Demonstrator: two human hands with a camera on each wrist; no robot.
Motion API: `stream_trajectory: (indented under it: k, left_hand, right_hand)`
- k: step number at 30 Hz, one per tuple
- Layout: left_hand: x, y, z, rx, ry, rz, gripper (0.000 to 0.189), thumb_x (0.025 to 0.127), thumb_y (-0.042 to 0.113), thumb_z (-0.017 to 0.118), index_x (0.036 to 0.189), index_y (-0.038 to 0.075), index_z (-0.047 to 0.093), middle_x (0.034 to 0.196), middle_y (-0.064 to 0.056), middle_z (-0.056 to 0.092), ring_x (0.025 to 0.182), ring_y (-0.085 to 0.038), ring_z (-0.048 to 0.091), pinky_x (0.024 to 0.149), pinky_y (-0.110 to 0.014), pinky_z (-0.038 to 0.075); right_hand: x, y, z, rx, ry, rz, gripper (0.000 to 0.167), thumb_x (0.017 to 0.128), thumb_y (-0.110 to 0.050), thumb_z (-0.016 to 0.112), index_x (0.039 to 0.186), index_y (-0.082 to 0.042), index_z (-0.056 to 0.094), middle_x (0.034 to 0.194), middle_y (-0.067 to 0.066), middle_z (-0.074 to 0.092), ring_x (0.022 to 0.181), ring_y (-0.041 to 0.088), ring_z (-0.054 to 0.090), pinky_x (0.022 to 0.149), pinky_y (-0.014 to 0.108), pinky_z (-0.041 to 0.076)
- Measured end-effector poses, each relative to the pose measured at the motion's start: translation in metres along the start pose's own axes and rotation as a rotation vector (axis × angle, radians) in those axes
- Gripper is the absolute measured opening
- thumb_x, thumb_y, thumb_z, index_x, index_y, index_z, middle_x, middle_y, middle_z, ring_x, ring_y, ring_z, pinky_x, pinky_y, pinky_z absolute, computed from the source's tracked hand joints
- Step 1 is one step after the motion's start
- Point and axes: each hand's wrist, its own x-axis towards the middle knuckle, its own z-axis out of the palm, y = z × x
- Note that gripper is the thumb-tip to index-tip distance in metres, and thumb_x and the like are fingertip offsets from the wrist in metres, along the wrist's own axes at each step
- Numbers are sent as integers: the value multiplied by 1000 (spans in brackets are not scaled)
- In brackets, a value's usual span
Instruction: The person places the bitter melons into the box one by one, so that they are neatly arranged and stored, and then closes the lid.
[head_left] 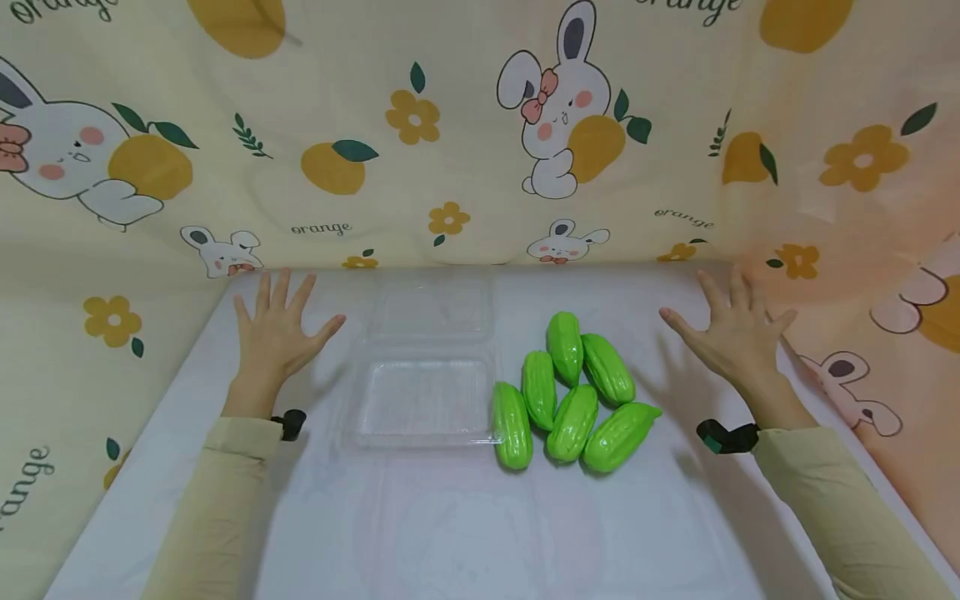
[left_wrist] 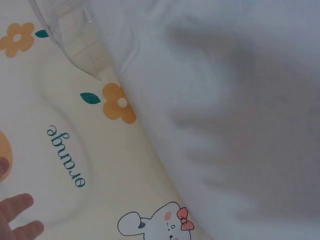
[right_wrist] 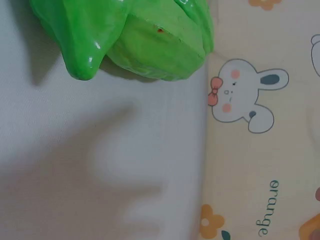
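My left hand [head_left: 277, 333] is held over the left side of the white table with fingers spread, holding nothing. Over the right side my right hand [head_left: 735, 333] is spread the same way, also bare. Between them lies a clear plastic clamshell box [head_left: 427, 400], its lid [head_left: 435, 304] folded back toward the far edge. Several glossy green ridged toy vegetables [head_left: 537, 387] lie in a cluster right of the box; the leftmost one [head_left: 513, 427] overlaps the box's right rim. Some of these green vegetables [right_wrist: 160, 45] show at the top of the right wrist view. Fingertips [left_wrist: 20, 205] appear in the left wrist view.
A white cloth [head_left: 480, 533] covers the table. Behind it and along both sides hangs a cream curtain [head_left: 480, 175] printed with rabbits, oranges and flowers. Each wrist wears a small black camera, such as the right one [head_left: 726, 437]. Both hands cast shadows on the cloth.
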Motion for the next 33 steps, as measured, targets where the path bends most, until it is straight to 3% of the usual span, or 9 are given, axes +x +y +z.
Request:
stream_trajectory:
  k: [5, 8, 13, 18, 23, 27, 33]
  left_hand:
    - [-6, -1, 0, -14, -8, 28, 82, 91, 68, 41, 154, 19, 22, 162, -20, 15, 149, -45, 11, 113, -74, 4]
    - [-10, -1, 0, -39, 4, 46, 76, 93, 60, 46, 153, 17, 25, 159, -21, 22, 147, -44, 18, 113, -73, 9]
    - [-18, -1, -1, -129, 84, 70, 66, 93, 41, 56, 148, 13, 35, 151, -23, 38, 139, -45, 35, 110, -70, 25]
    - [-25, 0, -2, -248, 139, 117, 57, 92, 31, 61, 142, 7, 45, 145, -24, 46, 133, -45, 44, 105, -65, 35]
    - [-31, 0, 0, -424, 13, 114, 55, 95, 30, 59, 142, 6, 45, 149, -23, 42, 139, -43, 36, 112, -61, 30]
    - [-33, -3, 9, -583, -98, 91, 54, 97, 32, 58, 143, 8, 45, 150, -20, 42, 139, -41, 38, 112, -61, 29]
    - [-39, -10, 22, -781, -247, 24, 54, 98, 31, 55, 146, 8, 41, 153, -19, 39, 139, -41, 39, 111, -63, 31]
  right_hand:
    - [-4, -3, 1, 27, 38, -31, 87, 89, -73, 36, 154, -17, 21, 161, 26, 4, 146, 53, 7, 99, 86, -1]
    - [-7, -6, 3, 75, 88, -70, 81, 91, -66, 41, 149, -11, 30, 158, 28, 17, 143, 54, 17, 102, 83, 7]
    - [-15, -13, 7, 176, 108, -110, 72, 96, -54, 47, 142, 1, 37, 145, 34, 35, 130, 58, 32, 98, 76, 26]
    - [-22, -21, 9, 226, 78, -118, 69, 98, -49, 47, 141, 4, 37, 143, 35, 39, 126, 59, 36, 96, 72, 31]
    - [-26, -25, 9, 276, 39, -136, 68, 98, -45, 48, 141, 6, 36, 143, 36, 39, 129, 56, 35, 102, 69, 29]
    - [-28, -25, 12, 312, -3, -137, 69, 99, -43, 49, 143, 8, 34, 143, 37, 38, 131, 56, 34, 104, 68, 29]
    - [-33, -25, 22, 352, -46, -158, 64, 100, -36, 50, 141, 10, 35, 137, 39, 42, 124, 55, 42, 93, 68, 40]
